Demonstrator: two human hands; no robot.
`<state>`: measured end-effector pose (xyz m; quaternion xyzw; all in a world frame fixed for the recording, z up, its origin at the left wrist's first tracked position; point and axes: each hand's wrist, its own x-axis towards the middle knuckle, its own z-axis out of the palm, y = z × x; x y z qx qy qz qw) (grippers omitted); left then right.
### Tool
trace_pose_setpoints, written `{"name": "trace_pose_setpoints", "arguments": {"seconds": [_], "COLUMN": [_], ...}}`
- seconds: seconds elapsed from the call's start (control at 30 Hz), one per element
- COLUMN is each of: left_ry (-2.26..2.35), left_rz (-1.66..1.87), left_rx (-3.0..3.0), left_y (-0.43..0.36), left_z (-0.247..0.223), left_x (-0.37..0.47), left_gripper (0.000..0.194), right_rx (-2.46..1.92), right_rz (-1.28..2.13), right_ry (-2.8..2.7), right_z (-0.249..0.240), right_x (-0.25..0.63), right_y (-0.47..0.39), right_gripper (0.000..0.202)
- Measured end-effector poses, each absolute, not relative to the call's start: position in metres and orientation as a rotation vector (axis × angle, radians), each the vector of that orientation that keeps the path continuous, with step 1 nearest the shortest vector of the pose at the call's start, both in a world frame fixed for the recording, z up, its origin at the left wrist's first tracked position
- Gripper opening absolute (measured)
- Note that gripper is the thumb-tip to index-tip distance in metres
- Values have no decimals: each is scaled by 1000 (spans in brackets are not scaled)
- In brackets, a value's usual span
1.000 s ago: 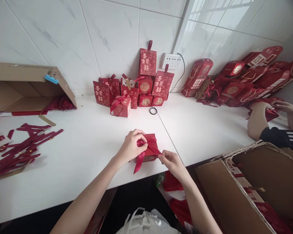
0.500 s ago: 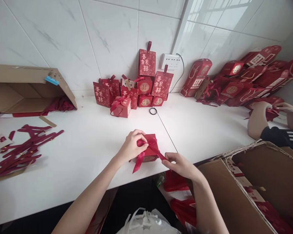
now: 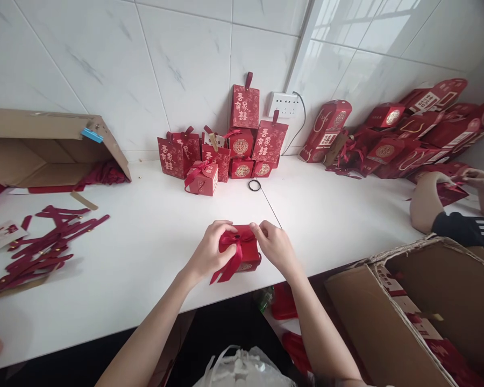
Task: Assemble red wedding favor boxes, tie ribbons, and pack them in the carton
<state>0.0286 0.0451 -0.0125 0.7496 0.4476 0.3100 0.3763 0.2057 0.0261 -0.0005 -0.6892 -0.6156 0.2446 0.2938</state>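
A small red gift box (image 3: 249, 258) with a gold round emblem on its front sits near the table's front edge. Across its lid lies a red ribbon (image 3: 234, 260) tied in a bow, both tails hanging over the front left. My left hand (image 3: 214, 248) is curled round the left side of the bow, its thumb and fingers closed on the ribbon. From the right, my right hand (image 3: 277, 248) pinches the bow's right loop at the lid's right edge; its fingertips are partly hidden.
Red gift boxes (image 3: 241, 145) are stacked against the tiled wall, near a black ring (image 3: 254, 185). Dark red straps (image 3: 50, 242) and a cardboard box (image 3: 56, 121) lie left. At right are piled boxes (image 3: 419, 134), another person's arm (image 3: 427, 201) and an open carton (image 3: 358, 301).
My right hand has moved from a ribbon tail at the lower right up to the bow's right side. Both tails now hang at the front left. My left hand stays at the bow.
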Motion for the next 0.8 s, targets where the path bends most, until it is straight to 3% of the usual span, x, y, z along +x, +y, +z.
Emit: {"name": "trace_pose_setpoints", "arguments": {"seconds": [0.17,0.3,0.6,0.8], "left_ry": [1197,1148,1025,1243], "left_rz": [827,802,661,879], "left_rx": [1975,1999,1883,1929], "left_y": [45,48,52,45], "left_z": [-12,-15,-7,-13], "left_x": [35,37,26,28], "left_gripper": [11,5,16,16], "right_rx": [-1725,-1632,-1566,-1696], "right_rz": [450,635,696,705], "right_ry": [-1627,-1699,-1581,-1738], "right_z": [4,-4,-11,5], "right_x": [199,195,200,205], "right_y": [3,-4,2,-12], "right_gripper": [29,11,14,10]}}
